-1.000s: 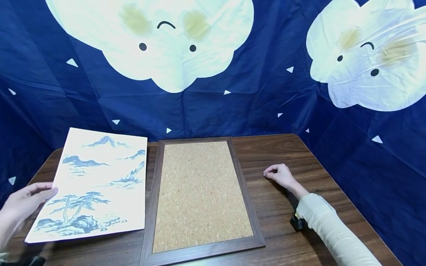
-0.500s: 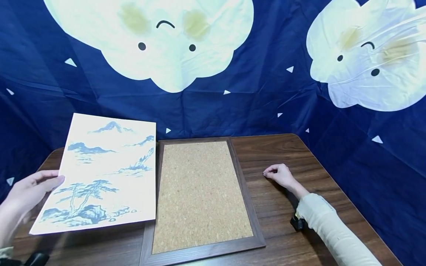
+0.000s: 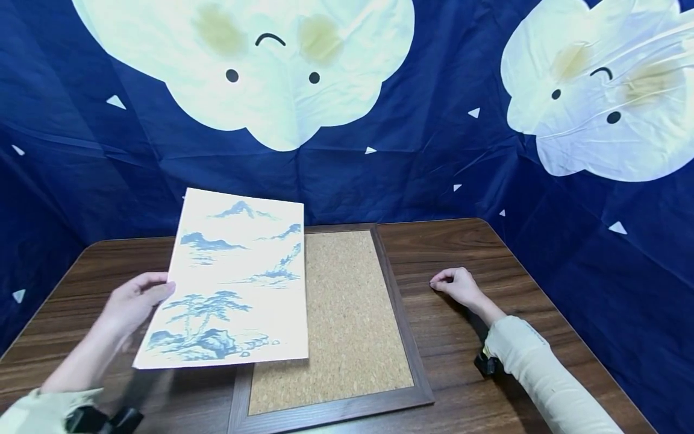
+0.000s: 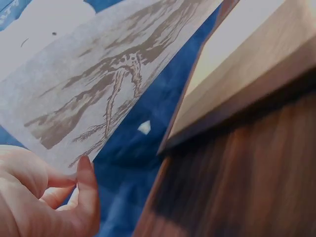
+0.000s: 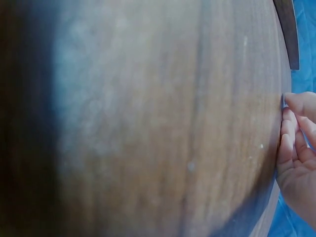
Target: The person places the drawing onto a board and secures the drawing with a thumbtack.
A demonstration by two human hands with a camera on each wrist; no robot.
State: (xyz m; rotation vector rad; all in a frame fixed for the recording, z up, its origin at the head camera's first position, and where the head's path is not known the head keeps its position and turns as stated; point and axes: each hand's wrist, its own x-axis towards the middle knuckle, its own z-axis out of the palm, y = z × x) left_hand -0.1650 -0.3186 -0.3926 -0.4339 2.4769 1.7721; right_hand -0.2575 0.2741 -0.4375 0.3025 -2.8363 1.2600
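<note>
My left hand [image 3: 132,304] pinches the left edge of a white sheet with a blue ink landscape print [image 3: 260,253], thumb on the printed face. The sheet is raised and tilted, overlapping the left part of a cork board [image 3: 358,313] in the head view. A dark wood frame [image 3: 401,301] borders the cork; its left side is mostly hidden behind the sheet. In the left wrist view the thumb and fingers meet at the edge of the print [image 4: 98,84]. My right hand [image 3: 459,287] rests on the table to the right of the frame, fingers loosely curled, nothing visible in them.
Everything lies over a brown wood-grain table [image 3: 434,241] with rounded far corners. Behind it hangs a dark blue cloth [image 3: 336,175] with white cloud shapes and small triangles. A black camera strap [image 3: 485,364] sits at the right wrist.
My left hand has carried the landscape print upward and to the right, from beside the framed cork board to over its left part. The right hand has stayed in place.
</note>
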